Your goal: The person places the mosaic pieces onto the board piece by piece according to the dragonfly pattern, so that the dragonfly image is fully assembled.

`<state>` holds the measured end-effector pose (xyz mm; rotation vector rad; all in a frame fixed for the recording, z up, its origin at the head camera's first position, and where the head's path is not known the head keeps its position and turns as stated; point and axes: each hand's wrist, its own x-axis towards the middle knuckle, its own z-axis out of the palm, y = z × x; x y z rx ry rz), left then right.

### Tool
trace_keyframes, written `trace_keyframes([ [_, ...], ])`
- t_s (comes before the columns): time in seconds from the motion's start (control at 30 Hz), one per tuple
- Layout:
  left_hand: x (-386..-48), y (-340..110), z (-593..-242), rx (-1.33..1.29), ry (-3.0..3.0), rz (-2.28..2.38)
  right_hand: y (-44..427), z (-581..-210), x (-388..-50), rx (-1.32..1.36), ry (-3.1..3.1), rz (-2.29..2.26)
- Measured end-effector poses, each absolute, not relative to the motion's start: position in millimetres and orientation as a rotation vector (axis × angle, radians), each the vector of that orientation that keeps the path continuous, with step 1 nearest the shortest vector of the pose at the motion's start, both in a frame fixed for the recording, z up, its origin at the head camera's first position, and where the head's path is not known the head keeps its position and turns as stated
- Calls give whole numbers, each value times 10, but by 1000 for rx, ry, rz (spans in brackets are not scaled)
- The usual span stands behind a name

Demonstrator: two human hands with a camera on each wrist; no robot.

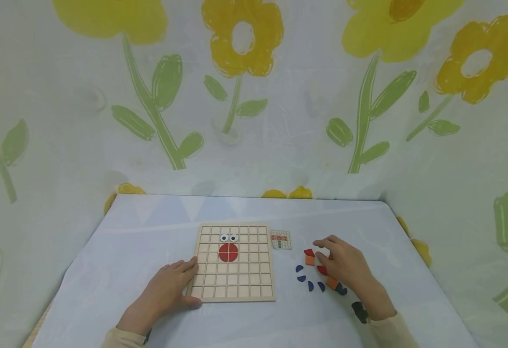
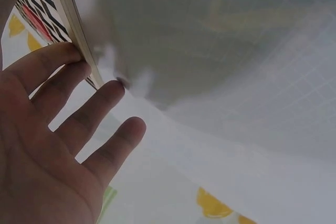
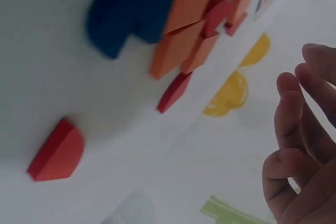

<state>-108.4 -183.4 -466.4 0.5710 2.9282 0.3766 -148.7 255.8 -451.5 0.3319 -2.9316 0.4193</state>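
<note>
The wooden grid board [image 1: 256, 280] lies flat on the table. Two round eye pieces [image 1: 229, 238] sit in its upper squares, above a red disc [image 1: 223, 249] made of quarter pieces. Against the board's left edge rests my left hand [image 1: 167, 287], thumb by the near corner; the left wrist view shows its fingers [image 2: 68, 53] extended along the rim. My right hand [image 1: 345, 261] hovers over loose pieces, thumb and index finger apart. Nothing shows in its grasp. Beneath and beside it are red quarter pieces [image 3: 58, 153], orange squares [image 1: 309, 261] and blue pieces [image 1: 301, 279].
A small pattern card [image 1: 281, 239] lies just right of the board's upper corner. The blue half-round pieces curve between board and right hand. Behind the white table [image 1: 149, 212] hangs a flower-printed cloth [image 1: 280, 121], which also rises at both sides.
</note>
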Motion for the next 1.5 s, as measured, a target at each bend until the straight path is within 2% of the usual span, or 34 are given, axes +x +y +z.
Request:
trace_keyframes([
  [0.57,-1092,-1833,-4693,568,2920,388,2737,-4614,-1549,243,-3188,279],
  [1.5,-1101,-1833,-4689,556,2922,377,2803,-4647,-1520,242,-3195,263],
])
